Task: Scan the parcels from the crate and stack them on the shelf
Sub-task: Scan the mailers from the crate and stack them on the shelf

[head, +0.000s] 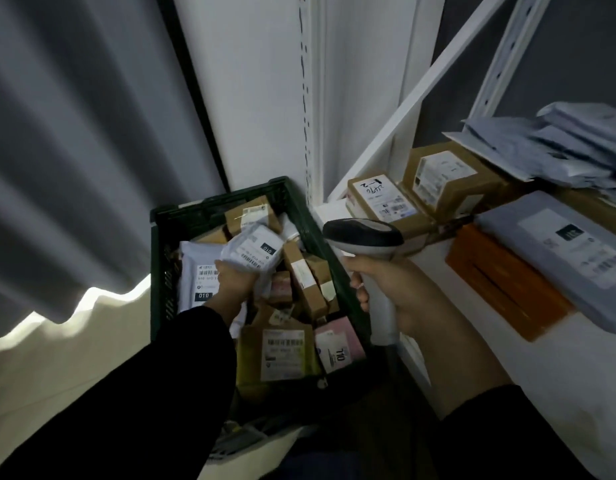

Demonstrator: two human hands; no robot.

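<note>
One small white parcel (252, 252) in my left hand (235, 282), scanner (363, 237) in my right hand (400, 292).
My left fingers curl round the parcel's lower edge, holding it label-up just above the heaped dark green crate (216, 206). My right hand wraps fully round the scanner's white handle, its dark head level with the parcel and near it. Brown boxes (448, 181) and grey mailers (559, 251) lie on the white shelf (576, 375) to my right.

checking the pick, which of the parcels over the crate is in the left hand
The small white mailer, gripped by the left hand; the others, including the bigger white mailer beneath, lie untouched in the crate.
</note>
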